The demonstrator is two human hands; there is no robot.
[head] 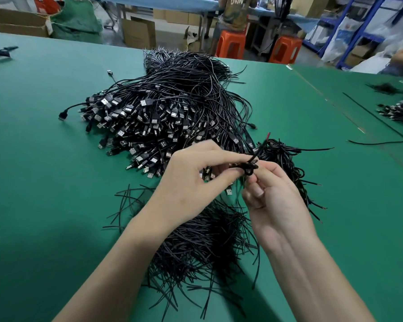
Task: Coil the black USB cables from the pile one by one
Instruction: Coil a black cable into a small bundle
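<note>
Above the green table (44,159), just in front of the big pile (168,112), I am pinching one small coiled cable (248,167) between both hands: left hand (191,180) fingertips closed on it, right hand (272,201) curled around its near side.

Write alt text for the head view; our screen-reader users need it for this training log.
Both hands, left hand and right hand, pinch a small coiled black cable above a green table. Behind them lies a large pile of black USB cables; a smaller heap of coiled cables sits right, and thin black ties lie near the wrists.
</note>
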